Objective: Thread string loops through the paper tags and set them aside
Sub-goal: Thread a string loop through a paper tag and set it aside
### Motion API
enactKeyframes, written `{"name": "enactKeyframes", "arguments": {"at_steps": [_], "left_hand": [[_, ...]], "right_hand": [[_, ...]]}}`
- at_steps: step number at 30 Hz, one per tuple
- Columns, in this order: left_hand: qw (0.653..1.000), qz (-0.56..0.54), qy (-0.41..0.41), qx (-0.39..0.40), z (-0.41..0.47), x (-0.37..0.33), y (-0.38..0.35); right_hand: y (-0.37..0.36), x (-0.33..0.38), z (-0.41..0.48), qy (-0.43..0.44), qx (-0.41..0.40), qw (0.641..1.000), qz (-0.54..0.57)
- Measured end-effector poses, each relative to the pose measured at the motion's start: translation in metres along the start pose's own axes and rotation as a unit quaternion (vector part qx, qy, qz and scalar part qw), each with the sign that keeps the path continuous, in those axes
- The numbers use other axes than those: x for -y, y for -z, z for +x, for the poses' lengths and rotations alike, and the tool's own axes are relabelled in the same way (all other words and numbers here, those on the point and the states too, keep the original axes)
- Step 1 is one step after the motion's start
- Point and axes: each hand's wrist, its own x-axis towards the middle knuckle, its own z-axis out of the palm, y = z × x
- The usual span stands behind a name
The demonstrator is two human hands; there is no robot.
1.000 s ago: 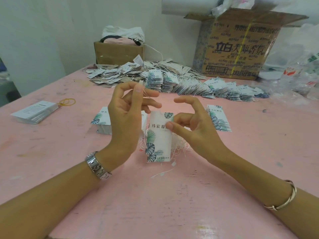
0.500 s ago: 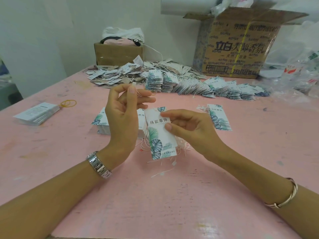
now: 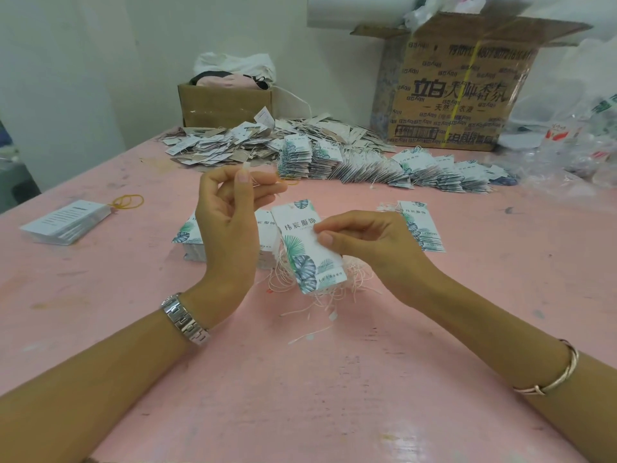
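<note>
Counts first: 2 hands in view, 1 tag in hand, 1 string in hand.

Your right hand point(image 3: 367, 242) pinches the paper tag point(image 3: 300, 248) at its right edge, about mid-length, thumb on the printed face. The tag is held above the table point(image 3: 300, 396), directly over the loose string pile point(image 3: 354, 279), centre of view. Its long axis runs near-to-far, with the far end leaning slightly left. The printed face is up toward you, the text line is at the far end and the big leaf at the near end. I cannot make out the hole.

Your left hand point(image 3: 230, 228) is raised left of the tag, thumb and forefinger pinching the string point(image 3: 257, 180) near its end. It is apart from the tag.

Flat on the table are 2 low tag stacks: 1 behind your left hand point(image 3: 187, 235), 1 just right of your right hand point(image 3: 422, 228). At the far side is 1 fanned row of strung tags point(image 3: 400, 168) plus 1 loose heap point(image 3: 217, 145), too many to count.

There is 1 white card stack point(image 3: 66, 222) at the left, with yellow rubber bands point(image 3: 128, 201) beside it, number unclear. There are 2 cardboard boxes at the back: small point(image 3: 227, 105) and large point(image 3: 467, 88).

You have 1 watch point(image 3: 185, 317) on the left wrist and 1 bangle point(image 3: 554, 375) on the right forearm.
</note>
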Motion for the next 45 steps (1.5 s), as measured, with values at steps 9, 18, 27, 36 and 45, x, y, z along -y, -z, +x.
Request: {"name": "enactKeyframes", "arguments": {"at_steps": [9,18,27,36,45], "left_hand": [[0.992,0.108,0.069,0.019,0.001,0.008,0.006],[0.960,0.220,0.136,0.104,-0.004,0.012,0.007],[0.956,0.243,0.101,0.128,-0.010,0.012,0.005],[0.954,0.246,0.099,0.138,-0.012,0.010,0.004],[0.945,0.270,0.088,0.161,-0.013,0.010,0.005]], "right_hand": [[0.037,0.004,0.018,-0.027,-0.087,0.996,0.001],[0.104,-0.008,0.033,-0.063,-0.233,0.964,-0.110],[0.158,-0.026,0.032,-0.080,-0.295,0.927,-0.219],[0.170,-0.040,0.024,-0.098,-0.268,0.859,-0.425],[0.166,-0.043,0.023,-0.094,-0.223,0.818,-0.522]]}}
